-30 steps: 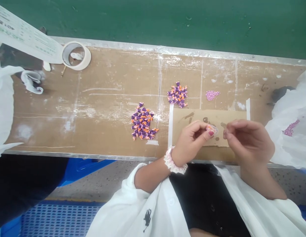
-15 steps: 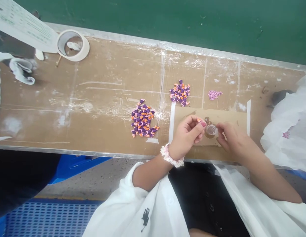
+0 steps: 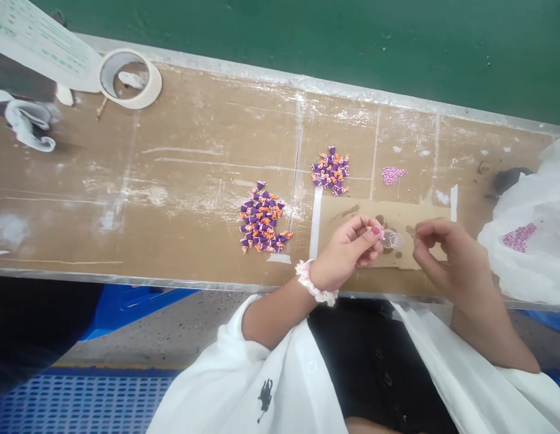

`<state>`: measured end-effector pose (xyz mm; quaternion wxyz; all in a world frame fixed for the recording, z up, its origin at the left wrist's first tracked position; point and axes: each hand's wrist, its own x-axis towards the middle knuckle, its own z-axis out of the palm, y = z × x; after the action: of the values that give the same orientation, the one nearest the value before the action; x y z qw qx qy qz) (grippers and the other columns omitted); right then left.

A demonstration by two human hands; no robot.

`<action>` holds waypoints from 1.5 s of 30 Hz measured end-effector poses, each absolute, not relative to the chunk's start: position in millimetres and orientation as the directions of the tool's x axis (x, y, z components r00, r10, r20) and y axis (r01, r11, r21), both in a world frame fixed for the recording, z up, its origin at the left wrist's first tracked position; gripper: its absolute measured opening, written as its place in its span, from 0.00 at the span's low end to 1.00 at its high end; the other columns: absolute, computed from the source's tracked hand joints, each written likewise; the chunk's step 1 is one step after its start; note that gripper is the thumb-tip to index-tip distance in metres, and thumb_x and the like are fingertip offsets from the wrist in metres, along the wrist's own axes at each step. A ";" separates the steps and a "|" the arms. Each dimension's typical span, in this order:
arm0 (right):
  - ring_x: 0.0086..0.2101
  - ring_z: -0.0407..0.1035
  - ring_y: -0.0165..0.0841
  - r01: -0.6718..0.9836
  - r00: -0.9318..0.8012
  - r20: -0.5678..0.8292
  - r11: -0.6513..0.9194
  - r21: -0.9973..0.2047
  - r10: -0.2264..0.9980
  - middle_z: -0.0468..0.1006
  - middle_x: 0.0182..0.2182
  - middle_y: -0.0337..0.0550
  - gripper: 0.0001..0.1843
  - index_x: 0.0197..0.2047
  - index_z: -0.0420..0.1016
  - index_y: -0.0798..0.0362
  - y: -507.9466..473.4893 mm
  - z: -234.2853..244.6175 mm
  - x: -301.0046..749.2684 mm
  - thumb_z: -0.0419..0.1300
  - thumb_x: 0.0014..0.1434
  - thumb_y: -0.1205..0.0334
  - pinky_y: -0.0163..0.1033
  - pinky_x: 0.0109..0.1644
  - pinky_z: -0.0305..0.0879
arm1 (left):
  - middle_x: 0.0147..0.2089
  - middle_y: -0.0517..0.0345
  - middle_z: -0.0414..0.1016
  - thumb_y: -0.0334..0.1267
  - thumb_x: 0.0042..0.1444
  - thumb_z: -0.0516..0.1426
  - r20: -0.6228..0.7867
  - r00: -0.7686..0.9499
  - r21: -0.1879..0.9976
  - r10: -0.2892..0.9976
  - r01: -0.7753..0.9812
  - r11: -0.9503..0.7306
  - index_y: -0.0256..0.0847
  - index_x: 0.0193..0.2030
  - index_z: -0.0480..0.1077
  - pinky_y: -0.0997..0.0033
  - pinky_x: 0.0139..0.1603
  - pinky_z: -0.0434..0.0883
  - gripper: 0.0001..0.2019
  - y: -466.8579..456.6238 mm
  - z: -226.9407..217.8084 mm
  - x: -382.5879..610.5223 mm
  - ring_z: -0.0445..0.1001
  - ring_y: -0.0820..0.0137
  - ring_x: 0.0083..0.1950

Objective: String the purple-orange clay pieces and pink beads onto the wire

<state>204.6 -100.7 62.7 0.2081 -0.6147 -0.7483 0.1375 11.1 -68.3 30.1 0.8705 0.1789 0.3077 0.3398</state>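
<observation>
My left hand, with a white-and-pink scrunchie at its wrist, pinches a small pink-and-orange figurine between thumb and fingertips. Just right of it, a small transparent cup stands on a cardboard sheet with dark wet-looking spots. My right hand is to the right of the cup, apart from it. Its thumb and forefinger are pressed together; whatever is between them is too small to make out. Beyond the hands lie a pile of purple-and-orange figurines and a little heap of tiny pink pieces.
A larger pile of figurines lies left of the hands. A white plastic bag with pink pieces inside sits at the right. At the far left are a tape roll, a printed sheet and a crumpled white cloth.
My right hand has drawn away from the cup toward the right, its fingertips now pinched. My left hand has shifted slightly right with the figurine, closer over the cup's edge.
</observation>
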 end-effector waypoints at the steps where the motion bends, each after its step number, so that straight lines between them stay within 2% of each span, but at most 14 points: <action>1: 0.28 0.69 0.31 0.862 -0.178 0.132 0.219 -0.458 0.975 0.73 0.31 0.39 0.08 0.40 0.66 0.47 -100.4 61.9 204.0 0.58 0.57 0.68 0.38 0.32 0.65 | 0.24 0.67 0.62 0.48 0.52 0.64 -0.408 0.592 0.519 0.695 -0.476 0.710 0.38 0.34 0.62 0.82 0.22 0.53 0.17 -68.4 29.9 11.3 0.59 0.82 0.23; 7: 0.25 0.65 0.32 0.865 -0.300 0.031 0.286 -0.413 0.953 0.69 0.27 0.38 0.06 0.37 0.63 0.49 -96.7 50.0 206.1 0.55 0.57 0.69 0.38 0.28 0.60 | 0.20 0.70 0.57 0.44 0.55 0.61 -0.427 0.597 0.531 0.679 -0.442 0.723 0.39 0.34 0.62 0.82 0.21 0.50 0.13 -68.7 29.2 10.4 0.51 0.83 0.20; 14: 0.26 0.64 0.32 0.816 -0.485 0.131 0.501 -0.288 0.865 0.69 0.28 0.41 0.08 0.38 0.62 0.50 -90.4 44.9 204.1 0.53 0.58 0.73 0.37 0.27 0.59 | 0.20 0.70 0.55 0.41 0.56 0.60 -0.465 0.561 0.529 0.685 -0.445 0.723 0.39 0.34 0.62 0.83 0.21 0.49 0.11 -69.3 30.8 10.0 0.50 0.83 0.20; 17: 0.28 0.66 0.33 0.811 -0.500 0.137 0.518 -0.274 0.855 0.70 0.29 0.42 0.08 0.38 0.62 0.50 -90.5 47.7 204.5 0.53 0.58 0.73 0.37 0.28 0.60 | 0.21 0.70 0.55 0.41 0.56 0.60 -0.462 0.559 0.531 0.689 -0.448 0.719 0.40 0.34 0.62 0.83 0.20 0.49 0.11 -69.8 29.6 10.1 0.50 0.83 0.20; 20: 0.28 0.67 0.32 0.841 -0.378 0.095 0.385 -0.379 0.921 0.71 0.30 0.40 0.09 0.38 0.63 0.49 -95.3 54.1 205.8 0.55 0.57 0.72 0.38 0.31 0.63 | 0.21 0.70 0.55 0.44 0.55 0.61 -0.456 0.550 0.536 0.700 -0.457 0.709 0.40 0.34 0.62 0.83 0.20 0.49 0.13 -70.2 28.4 10.0 0.50 0.83 0.20; 24: 0.32 0.69 0.32 0.763 -0.124 0.130 0.178 -0.621 0.984 0.72 0.32 0.38 0.12 0.35 0.62 0.48 -102.9 59.9 200.4 0.58 0.54 0.75 0.38 0.35 0.65 | 0.21 0.70 0.56 0.46 0.54 0.62 -0.418 0.614 0.510 0.670 -0.452 0.732 0.40 0.34 0.62 0.83 0.20 0.48 0.15 -70.2 28.3 9.7 0.51 0.83 0.20; 27: 0.33 0.69 0.32 0.616 -0.075 0.173 0.182 -0.766 0.982 0.72 0.31 0.38 0.14 0.34 0.62 0.48 -104.9 62.2 188.5 0.58 0.53 0.77 0.38 0.36 0.66 | 0.21 0.70 0.56 0.45 0.54 0.62 -0.372 0.689 0.462 0.621 -0.443 0.768 0.39 0.34 0.62 0.84 0.19 0.48 0.14 -70.1 29.8 10.2 0.50 0.84 0.19; 29: 0.32 0.69 0.31 0.532 -0.087 0.190 0.207 -0.821 0.978 0.71 0.31 0.38 0.14 0.33 0.62 0.48 -105.2 65.3 179.7 0.58 0.53 0.78 0.38 0.35 0.66 | 0.20 0.71 0.57 0.44 0.54 0.62 -0.363 0.723 0.436 0.588 -0.426 0.793 0.39 0.33 0.62 0.84 0.18 0.48 0.14 -70.2 31.1 10.6 0.49 0.85 0.18; 38: 0.31 0.67 0.28 0.489 -0.117 0.135 0.176 -0.854 0.984 0.71 0.30 0.37 0.16 0.31 0.62 0.49 -109.4 76.5 164.7 0.57 0.51 0.81 0.35 0.31 0.62 | 0.19 0.71 0.61 0.43 0.55 0.61 -0.359 0.742 0.412 0.567 -0.419 0.809 0.38 0.32 0.62 0.87 0.14 0.49 0.13 -72.9 33.6 11.1 0.50 0.85 0.15; 45: 0.30 0.68 0.28 0.524 -0.111 0.107 0.150 -0.839 0.988 0.71 0.30 0.37 0.16 0.30 0.61 0.49 -109.6 78.4 163.5 0.57 0.50 0.81 0.34 0.30 0.62 | 0.18 0.71 0.61 0.45 0.55 0.62 -0.385 0.728 0.456 0.568 -0.385 0.802 0.39 0.33 0.63 0.87 0.14 0.49 0.14 -74.3 36.8 10.4 0.51 0.85 0.15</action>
<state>163.5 -109.6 78.4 0.3550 -0.5641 -0.6699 0.3271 10.4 -74.3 36.8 0.9128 0.1751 0.2608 0.2611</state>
